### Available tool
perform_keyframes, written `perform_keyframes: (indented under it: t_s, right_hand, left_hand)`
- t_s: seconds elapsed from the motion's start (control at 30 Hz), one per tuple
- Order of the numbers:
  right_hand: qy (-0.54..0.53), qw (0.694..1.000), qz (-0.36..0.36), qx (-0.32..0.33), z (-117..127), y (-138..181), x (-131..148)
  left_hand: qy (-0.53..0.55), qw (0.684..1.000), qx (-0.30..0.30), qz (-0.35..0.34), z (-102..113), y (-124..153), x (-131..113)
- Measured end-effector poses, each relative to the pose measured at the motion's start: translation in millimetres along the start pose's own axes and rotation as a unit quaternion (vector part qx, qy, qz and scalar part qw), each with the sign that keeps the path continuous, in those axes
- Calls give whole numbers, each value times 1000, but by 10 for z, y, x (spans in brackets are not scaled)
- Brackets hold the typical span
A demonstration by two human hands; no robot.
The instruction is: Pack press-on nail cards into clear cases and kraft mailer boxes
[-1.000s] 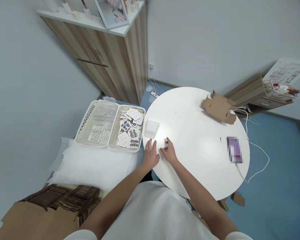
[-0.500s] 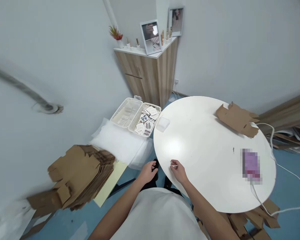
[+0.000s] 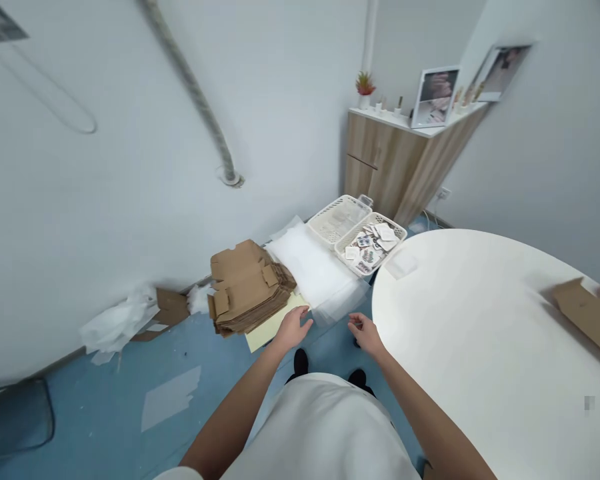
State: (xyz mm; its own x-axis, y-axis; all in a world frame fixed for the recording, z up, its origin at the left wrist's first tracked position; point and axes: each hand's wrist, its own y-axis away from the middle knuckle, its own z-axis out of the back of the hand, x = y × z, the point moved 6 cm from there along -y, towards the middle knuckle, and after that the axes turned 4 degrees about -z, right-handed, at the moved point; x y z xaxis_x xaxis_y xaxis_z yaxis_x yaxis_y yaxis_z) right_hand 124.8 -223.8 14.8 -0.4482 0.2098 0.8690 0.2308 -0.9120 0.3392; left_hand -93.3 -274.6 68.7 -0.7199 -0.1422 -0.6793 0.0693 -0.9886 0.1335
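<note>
My left hand (image 3: pixel 294 328) hangs in the air, fingers loosely bent and apart from the thumb, with nothing in it. It is nearest the pale yellow sheet (image 3: pixel 266 332) under a stack of flat brown cardboard boxes (image 3: pixel 247 283). My right hand (image 3: pixel 367 335) is also empty and open, its fingers slightly curled, just left of the white round table (image 3: pixel 460 320). Ahead of both hands lies a pile of thin white packing sheets (image 3: pixel 320 267). Beyond it stands a white basket (image 3: pixel 341 250) holding small white cards, with a second white basket (image 3: pixel 325 230) beside it.
An unfolded cardboard box (image 3: pixel 593 317) lies on the table's right side. A wooden cabinet (image 3: pixel 390 150) with picture frames and a small plant fills the corner. White plastic (image 3: pixel 123 320) and a cardboard piece sit by the left wall. A chair (image 3: pixel 17 417) is at lower left.
My view has swung left, so the table, baskets and cabinet now appear farther right. The cardboard stack and packing sheets lie more directly ahead. Both hands stay empty.
</note>
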Motion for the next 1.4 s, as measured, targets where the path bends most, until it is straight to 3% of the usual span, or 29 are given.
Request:
perform_keyframes:
  t_s: [0.13, 0.3, 0.47, 0.6, 0.87, 1.03, 1.2, 1.4]
  right_hand:
    - [67, 995, 46, 63, -518, -228, 541]
    - [163, 971, 156, 73, -1302, -405, 1311]
    - [277, 930, 227, 82, -2026, -496, 1741]
    - [363, 905, 208, 71, -2331, -658, 1825]
    - [407, 906, 118, 14, -2284, -1016, 1684]
    - [265, 963, 41, -18, -2075, -1147, 1667]
    - [200, 978, 44, -29, -1948, -1168, 1775]
    - [43, 999, 29, -5, -1846, -1133, 1779]
  left_hand:
    - [-72, 995, -71, 13, 567, 58, 433]
    - [-138, 983, -89, 78, 1061, 56, 1050]
    - [-167, 976, -83, 112, 1199, 35, 1457]
    - [-145, 983, -69, 85, 1145, 76, 1559]
    - [-94, 991, -73, 60, 1118, 164, 1613]
    - [-97, 992, -72, 33, 1173, 189, 1612]
    - [-114, 992, -61, 5, 1241, 216, 1532]
    - [-140, 988, -45, -42, 1277, 220, 1451]
